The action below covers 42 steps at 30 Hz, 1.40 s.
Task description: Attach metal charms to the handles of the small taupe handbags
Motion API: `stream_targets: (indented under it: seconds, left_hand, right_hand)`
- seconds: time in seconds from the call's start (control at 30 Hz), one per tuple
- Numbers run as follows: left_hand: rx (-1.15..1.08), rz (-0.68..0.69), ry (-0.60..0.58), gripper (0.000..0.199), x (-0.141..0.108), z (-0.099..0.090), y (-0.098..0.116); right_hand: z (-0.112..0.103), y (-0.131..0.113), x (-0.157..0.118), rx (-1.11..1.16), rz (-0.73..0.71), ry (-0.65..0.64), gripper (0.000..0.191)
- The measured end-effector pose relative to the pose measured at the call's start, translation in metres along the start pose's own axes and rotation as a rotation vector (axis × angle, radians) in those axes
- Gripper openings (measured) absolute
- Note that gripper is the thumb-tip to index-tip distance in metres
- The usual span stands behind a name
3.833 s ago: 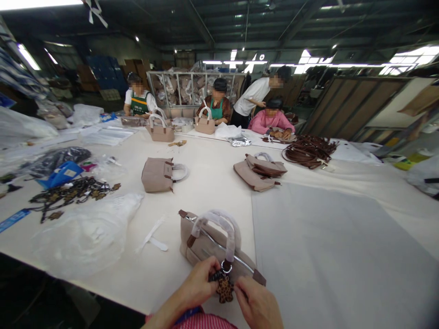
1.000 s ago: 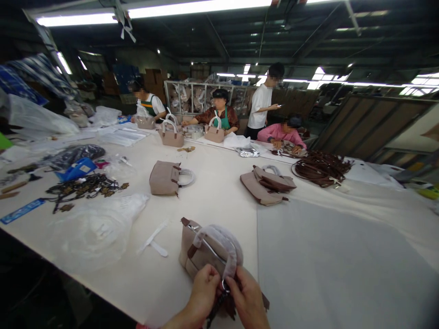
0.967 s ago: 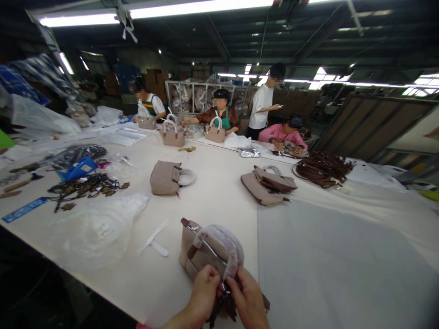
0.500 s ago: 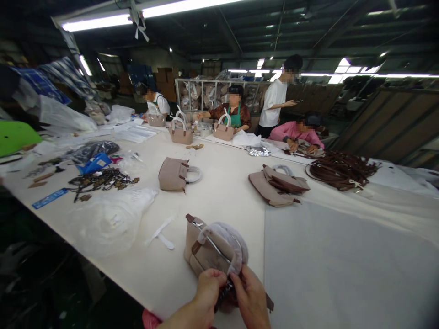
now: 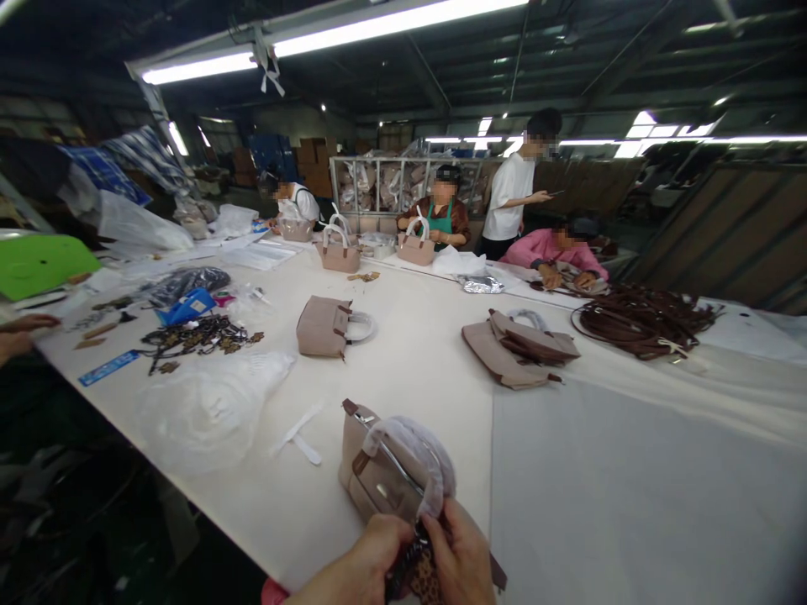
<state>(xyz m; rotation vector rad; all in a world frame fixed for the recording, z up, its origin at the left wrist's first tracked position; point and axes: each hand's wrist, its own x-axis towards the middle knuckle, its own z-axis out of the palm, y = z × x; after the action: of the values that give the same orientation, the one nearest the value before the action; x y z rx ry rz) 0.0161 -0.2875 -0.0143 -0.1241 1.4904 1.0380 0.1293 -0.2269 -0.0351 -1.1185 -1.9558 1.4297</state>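
A beige handbag with brown trim and wrapped handles lies tilted at the table's near edge. Over its near side, my left hand pinches a dark cord-like strap. Close beside it, my right hand is closed at the base of the wrapped handle, on the same dark strap. A leopard-patterned piece hangs between both hands; its lower part is cut off by the frame. White paper strips lie left of the bag.
Another beige bag lies mid-table, with stacked bags at right. Brown straps are coiled farther right. Clear plastic and dark tags lie left. Several people are beyond the table; another person's hand shows at left.
The leopard-patterned piece now shows between my hands, which have moved slightly down. Another person's hand has come in at the left edge. The camera view has shifted a little.
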Motion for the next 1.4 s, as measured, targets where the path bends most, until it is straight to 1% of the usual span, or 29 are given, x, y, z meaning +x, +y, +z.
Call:
stream_targets:
  seconds: [0.07, 0.2, 0.27, 0.33, 0.4, 0.5, 0.6, 0.67, 0.73, 0.83, 0.9, 1.03, 1.13, 1.23, 1.3, 1.4]
  left_hand:
    - [0.069, 0.062, -0.008, 0.014, -0.002, -0.004, 0.001]
    - [0.147, 0.275, -0.024, 0.022, -0.007, -0.008, 0.002]
    - [0.162, 0.356, -0.028, 0.025, -0.008, -0.007, 0.002]
    - [0.160, 0.408, -0.032, 0.026, -0.009, -0.006, 0.002]
    - [0.142, 0.433, -0.034, 0.026, -0.008, -0.006, 0.000]
    - [0.113, 0.428, -0.026, 0.025, -0.006, -0.006, -0.002]
    - [0.085, 0.387, -0.022, 0.019, -0.005, -0.007, -0.006]
    - [0.068, 0.345, -0.028, 0.012, -0.005, -0.006, -0.007]
    - [0.062, 0.308, -0.027, 0.008, -0.004, -0.005, -0.008]
    - [0.068, 0.280, 0.012, 0.013, -0.003, -0.002, -0.008]
    - [0.067, 0.265, 0.036, 0.016, -0.002, 0.001, -0.007]
    - [0.041, 0.236, 0.053, 0.020, -0.001, 0.004, -0.006]
    - [-0.001, 0.252, 0.066, 0.025, -0.003, 0.001, -0.006]
    - [-0.058, 0.284, 0.046, 0.024, -0.008, -0.002, -0.006]
    - [-0.090, 0.281, 0.013, 0.023, -0.011, -0.002, -0.005]
    - [-0.132, 0.264, -0.024, 0.026, -0.014, -0.002, -0.003]
  right_hand:
    - [-0.001, -0.002, -0.001, -0.001, 0.001, 0.009, 0.042]
    - [-0.003, -0.003, 0.001, -0.004, 0.004, 0.020, 0.045]
    - [-0.002, -0.001, 0.003, 0.011, -0.017, 0.033, 0.044]
    - [0.000, 0.000, 0.003, 0.048, -0.047, 0.071, 0.043]
    - [0.004, 0.001, 0.004, 0.097, -0.060, 0.123, 0.044]
    - [0.010, 0.000, 0.002, 0.143, -0.052, 0.171, 0.049]
    - [0.014, -0.001, -0.001, 0.126, -0.058, 0.173, 0.053]
    - [0.012, 0.000, -0.001, 0.101, -0.059, 0.169, 0.055]
    - [0.009, 0.000, -0.002, 0.089, -0.055, 0.139, 0.054]
    - [0.002, 0.000, -0.001, 0.093, -0.047, 0.067, 0.049]
    - [-0.001, 0.000, -0.002, 0.102, -0.035, 0.040, 0.046]
    - [-0.001, -0.004, -0.004, 0.148, -0.024, 0.093, 0.045]
    - [0.001, -0.007, -0.006, 0.150, -0.026, 0.099, 0.045]
    - [0.001, -0.009, -0.006, 0.129, -0.003, 0.097, 0.049]
    - [0.001, -0.011, -0.007, 0.107, 0.007, 0.102, 0.051]
    - [0.002, -0.012, -0.008, 0.068, 0.000, 0.126, 0.052]
